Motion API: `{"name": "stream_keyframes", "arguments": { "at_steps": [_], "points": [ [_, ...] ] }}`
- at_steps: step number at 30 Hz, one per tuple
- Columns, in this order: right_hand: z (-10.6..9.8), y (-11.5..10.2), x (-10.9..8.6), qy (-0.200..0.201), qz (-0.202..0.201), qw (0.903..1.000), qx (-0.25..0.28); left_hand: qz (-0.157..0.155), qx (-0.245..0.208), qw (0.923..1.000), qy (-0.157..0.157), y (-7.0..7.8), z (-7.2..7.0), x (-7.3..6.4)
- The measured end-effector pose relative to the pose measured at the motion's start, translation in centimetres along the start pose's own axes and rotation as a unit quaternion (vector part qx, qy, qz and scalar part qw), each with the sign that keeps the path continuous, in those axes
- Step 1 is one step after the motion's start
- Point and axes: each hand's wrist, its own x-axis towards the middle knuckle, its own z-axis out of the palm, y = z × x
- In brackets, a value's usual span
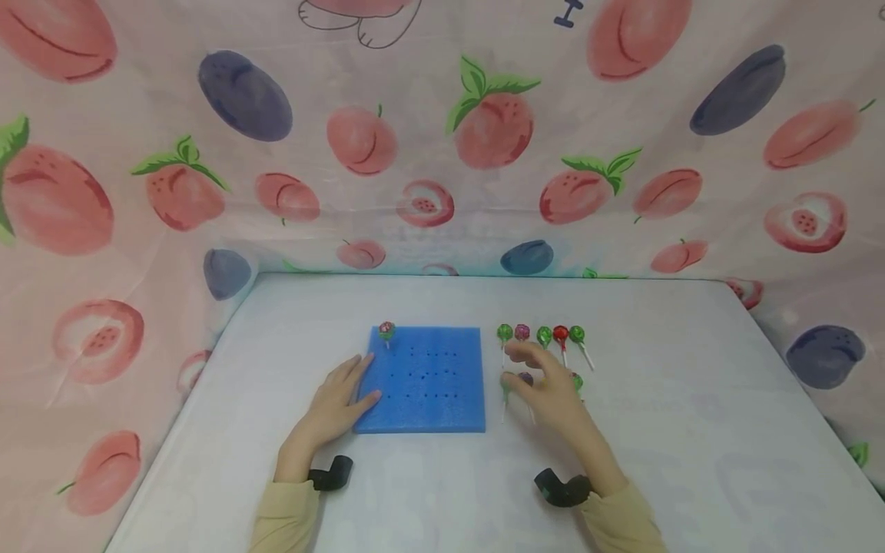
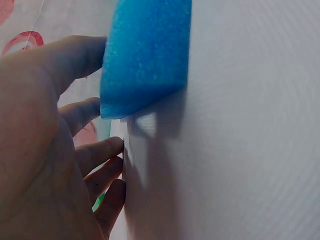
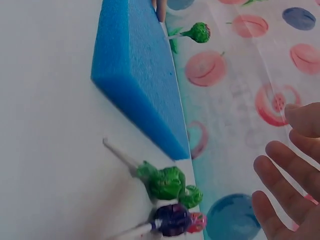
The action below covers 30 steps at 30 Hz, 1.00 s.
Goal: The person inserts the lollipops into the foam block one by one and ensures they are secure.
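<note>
A blue foam board (image 1: pixel 422 415) with rows of small holes lies on the table. One lollipop (image 1: pixel 386 330) stands upright by its stick near the board's back left corner. My left hand (image 1: pixel 339 399) rests against the board's left side, thumb and index fingertip on its edge. In the left wrist view its fingers extend loosely by the foam's corner. Over the lollipops to the right, my right hand (image 1: pixel 555 395) hovers with spread, slightly bent fingers and holds nothing. A green lollipop (image 3: pixel 167 182) and a purple lollipop (image 3: pixel 172 220) lie below it in the right wrist view.
The back row right of the board includes a pink lollipop (image 1: pixel 522 332), a red lollipop (image 1: pixel 561 334) and several green ones. My right hand partly covers a front row. Behind the white table (image 1: pixel 429 491) hangs a fruit-print cloth (image 1: pixel 422 92).
</note>
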Motion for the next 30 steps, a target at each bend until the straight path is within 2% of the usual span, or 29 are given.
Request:
{"name": "stream_keyframes", "arguments": {
  "at_steps": [8, 17, 23, 30],
  "points": [
    [-1.9, 1.3, -1.3, 0.041, 0.014, 0.9982, -0.041, -0.002, -0.001, 1.0, -0.001, 0.1, -0.1, -0.1],
    [-3.4, 2.8, -2.4, 0.091, 0.021, 0.994, -0.057, 0.0, -0.006, 1.0, 0.001, 0.2, -0.1, -0.2],
    [-4.0, 4.0, -2.9, 0.117, 0.045, 0.9887, -0.082, -0.004, -0.01, 0.9999, -0.005, 0.2, 0.0, -0.3],
    [-3.9, 5.5, -3.5, 0.126, 0.061, 0.9863, -0.087, 0.003, -0.008, 1.0, 0.005, 0.1, 0.2, -0.3]
  ]
}}
